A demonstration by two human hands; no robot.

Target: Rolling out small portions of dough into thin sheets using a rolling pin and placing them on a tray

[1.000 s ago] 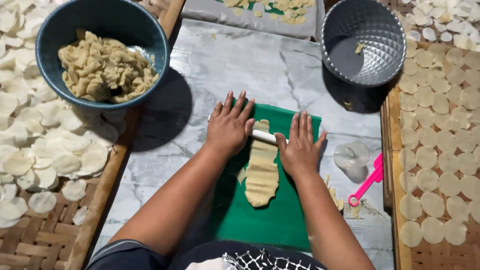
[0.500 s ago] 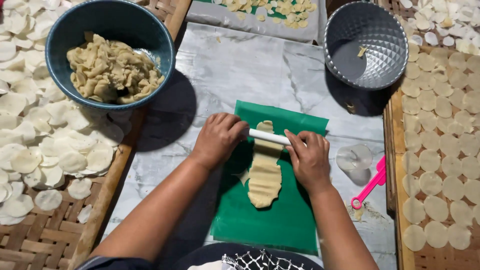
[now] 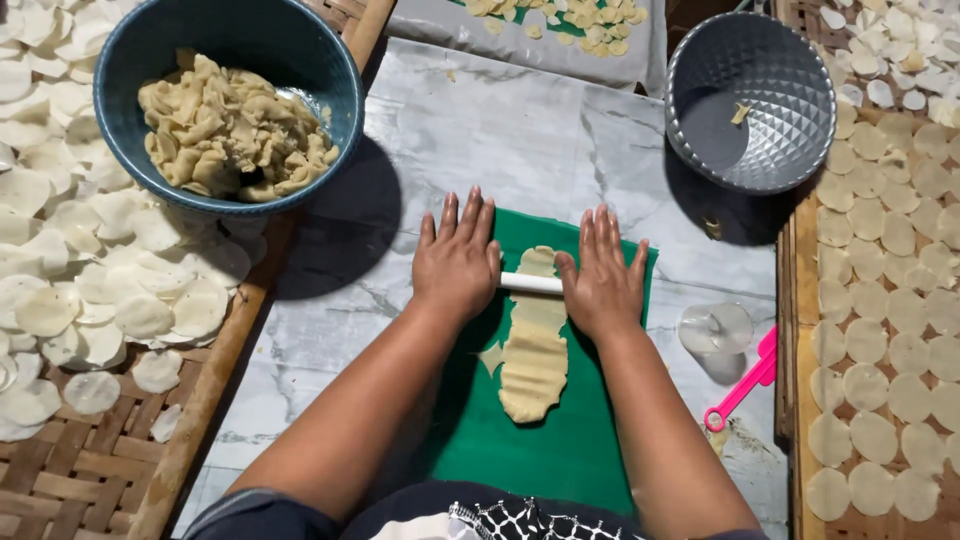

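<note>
My left hand (image 3: 458, 262) and right hand (image 3: 601, 275) lie flat, fingers spread, pressing a white roller (image 3: 531, 283) across the dough strip (image 3: 534, 345) (on the green mat (image 3: 590, 440)). Blue bowl (image 3: 300, 60) sits far left.

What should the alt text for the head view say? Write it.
Two hands, left hand and right hand, press flat on a white rolling pin over a strip of dough on a green mat, between a blue bowl and a grey bowl.

Pale dough (image 3: 533, 360) on green mat (image 3: 590, 440), white roller (image 3: 530, 283).
</note>
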